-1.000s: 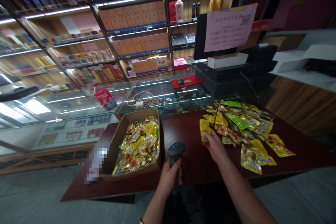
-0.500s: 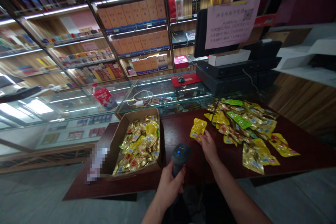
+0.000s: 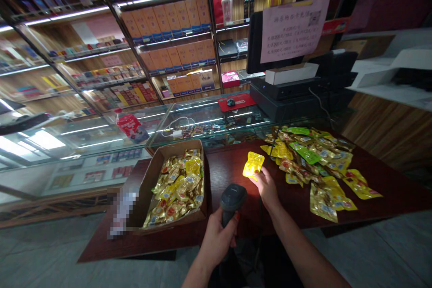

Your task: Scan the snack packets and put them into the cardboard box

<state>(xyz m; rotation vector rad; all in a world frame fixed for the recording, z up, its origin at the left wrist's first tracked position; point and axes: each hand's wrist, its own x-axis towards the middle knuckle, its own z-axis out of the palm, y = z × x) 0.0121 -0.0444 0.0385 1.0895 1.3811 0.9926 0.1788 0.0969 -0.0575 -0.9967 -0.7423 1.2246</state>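
Observation:
My left hand [image 3: 218,238] is wrapped round the grip of a dark grey barcode scanner [image 3: 232,198], whose head points away from me. Between the thumb and fingers of my right hand [image 3: 266,186] is a small yellow snack packet [image 3: 253,165], brightly lit, just beyond the scanner. Left of the scanner stands an open cardboard box [image 3: 146,193] holding many gold and yellow packets [image 3: 178,184]. To the right of my right hand, a loose pile of gold, yellow and green packets [image 3: 313,150] lies on the dark red-brown table [image 3: 222,162].
Behind the table is a glass display counter [image 3: 158,119] with a red bottle [image 3: 130,125], a white cable [image 3: 177,132] and a mouse [image 3: 231,102] on a red pad. A monitor [image 3: 254,45] with a pink paper sign stands at the back right. A cord hangs near my right hand.
The scanner's light has come on, and the yellow packet and the table around it now glow brightly. The blue light on the scanner's head is gone. Both hands keep almost the same place.

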